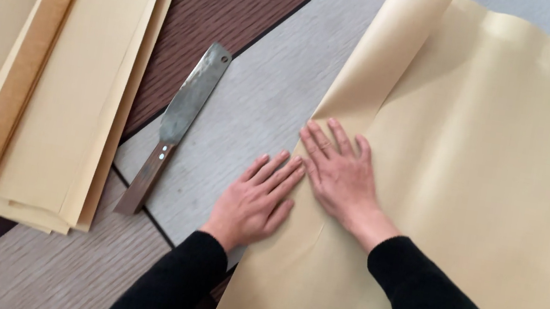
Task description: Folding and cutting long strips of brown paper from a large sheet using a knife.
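Paper (501, 212), tan, glossy, folded edge

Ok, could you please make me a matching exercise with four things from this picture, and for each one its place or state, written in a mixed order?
Things:
1. knife
2. stack of cut paper strips
3. left hand
4. right hand

Places or states:
a. lying at the far left
b. flat on the big paper sheet, past its fold
c. between the strips and the big sheet
d. flat over the fold's edge

Pairs: 1-c, 2-a, 3-d, 4-b
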